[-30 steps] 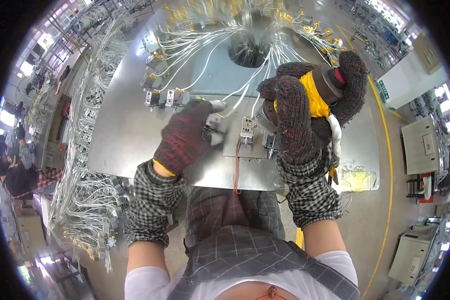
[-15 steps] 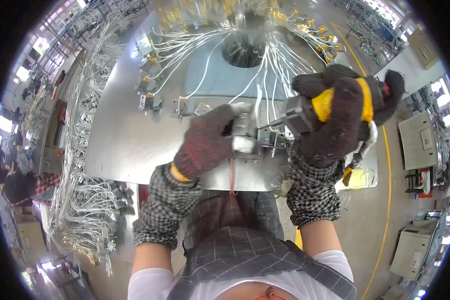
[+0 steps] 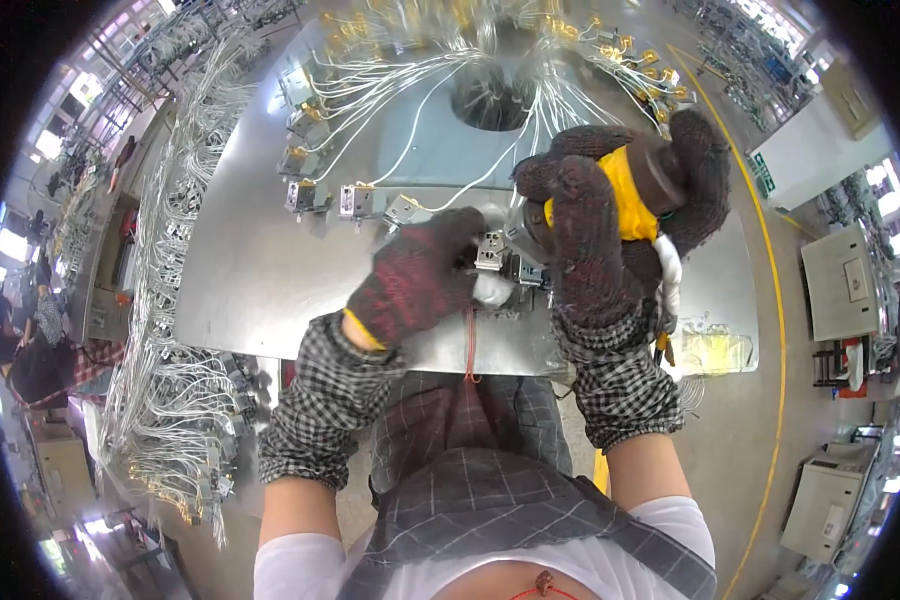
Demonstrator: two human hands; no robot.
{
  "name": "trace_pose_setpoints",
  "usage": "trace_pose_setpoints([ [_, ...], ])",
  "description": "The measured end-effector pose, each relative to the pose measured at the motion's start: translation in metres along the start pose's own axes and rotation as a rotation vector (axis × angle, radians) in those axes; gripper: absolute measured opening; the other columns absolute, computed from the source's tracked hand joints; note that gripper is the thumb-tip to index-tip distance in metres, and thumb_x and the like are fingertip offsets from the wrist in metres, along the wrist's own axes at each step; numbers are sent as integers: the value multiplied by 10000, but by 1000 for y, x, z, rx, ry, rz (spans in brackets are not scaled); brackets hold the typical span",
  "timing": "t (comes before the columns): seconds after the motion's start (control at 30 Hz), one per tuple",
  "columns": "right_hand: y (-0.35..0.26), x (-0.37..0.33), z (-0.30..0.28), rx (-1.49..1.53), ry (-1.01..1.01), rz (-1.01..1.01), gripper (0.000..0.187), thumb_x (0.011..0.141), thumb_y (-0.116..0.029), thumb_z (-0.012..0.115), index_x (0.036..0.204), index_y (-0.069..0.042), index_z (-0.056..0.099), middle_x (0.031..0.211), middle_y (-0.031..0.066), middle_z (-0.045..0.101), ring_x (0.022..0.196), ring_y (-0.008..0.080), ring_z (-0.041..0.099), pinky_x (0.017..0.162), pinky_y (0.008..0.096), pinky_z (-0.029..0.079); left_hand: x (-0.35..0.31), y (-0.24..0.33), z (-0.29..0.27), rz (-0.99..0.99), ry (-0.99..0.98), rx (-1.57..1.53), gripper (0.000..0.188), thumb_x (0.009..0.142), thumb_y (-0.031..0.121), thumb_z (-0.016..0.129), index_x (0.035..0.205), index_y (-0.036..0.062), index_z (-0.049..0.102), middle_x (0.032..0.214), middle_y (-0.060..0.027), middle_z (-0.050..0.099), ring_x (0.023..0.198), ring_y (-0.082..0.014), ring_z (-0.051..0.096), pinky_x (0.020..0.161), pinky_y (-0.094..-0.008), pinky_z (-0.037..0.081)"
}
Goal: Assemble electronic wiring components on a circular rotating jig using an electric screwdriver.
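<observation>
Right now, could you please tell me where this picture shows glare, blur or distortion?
Head view: glare whitens the far-left windows; head view: the metal tabletop shines, and gold-coloured fittings along the top smear; head view: the yellow floor line bows.

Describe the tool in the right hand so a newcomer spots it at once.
Find the broad, shiny metal table, then the dark-gloved right hand over its right side. That hand grips a chunky dark tool. Bright yellow wrapping on the tool's body sets it apart from the small silvery blocks on the table.
</observation>
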State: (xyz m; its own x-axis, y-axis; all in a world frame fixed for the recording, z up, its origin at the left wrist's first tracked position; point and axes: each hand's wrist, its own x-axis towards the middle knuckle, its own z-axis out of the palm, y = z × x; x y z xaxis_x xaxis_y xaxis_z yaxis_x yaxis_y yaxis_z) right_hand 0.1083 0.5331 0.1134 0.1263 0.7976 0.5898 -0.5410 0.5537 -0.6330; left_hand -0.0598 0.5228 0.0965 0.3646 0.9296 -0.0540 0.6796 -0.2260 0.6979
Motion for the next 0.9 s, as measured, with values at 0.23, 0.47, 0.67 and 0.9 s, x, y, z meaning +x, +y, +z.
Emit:
trace_pose_setpoints([
  [0.23, 4, 6, -1, -555, -94, -295, 764, 864, -22, 730, 1464, -152, 274, 1105, 161, 611, 862, 246, 678, 758, 437, 614, -22, -80, -39, 172, 489, 188, 607, 1018, 395, 516, 1532, 123, 344, 1512, -201, 436, 1307, -313, 533, 999, -388, 495],
  [0.47, -5, -2, 20, -452, 18, -232, 750, 876, -41, 730, 1460, -207, 290, 1092, 148, 622, 852, 239, 680, 764, 426, 614, 1, -97, -29, 177, 610, 266, 708, 872, 394, 722, 1465, 136, 433, 1463, -254, 442, 1283, -383, 525, 1016, -435, 468],
  [0.67, -6, -5, 16, -287, 69, -114, 745, 882, -36, 724, 1460, -225, 292, 1076, 147, 627, 845, 236, 682, 735, 409, 612, -2, -77, -45, 207, 632, 34, 576, 830, 203, 755, 1356, 114, 537, 1147, -172, 649, 1024, -344, 666, 863, -402, 546],
  [0.9, -5, -14, 11, -391, 15, -163, 751, 878, -38, 727, 1463, -215, 290, 1052, 155, 638, 824, 242, 687, 719, 404, 611, 10, -58, -43, 289, 544, 261, 690, 826, 174, 729, 1444, 158, 423, 1224, -187, 612, 1056, -335, 646, 871, -413, 532],
])
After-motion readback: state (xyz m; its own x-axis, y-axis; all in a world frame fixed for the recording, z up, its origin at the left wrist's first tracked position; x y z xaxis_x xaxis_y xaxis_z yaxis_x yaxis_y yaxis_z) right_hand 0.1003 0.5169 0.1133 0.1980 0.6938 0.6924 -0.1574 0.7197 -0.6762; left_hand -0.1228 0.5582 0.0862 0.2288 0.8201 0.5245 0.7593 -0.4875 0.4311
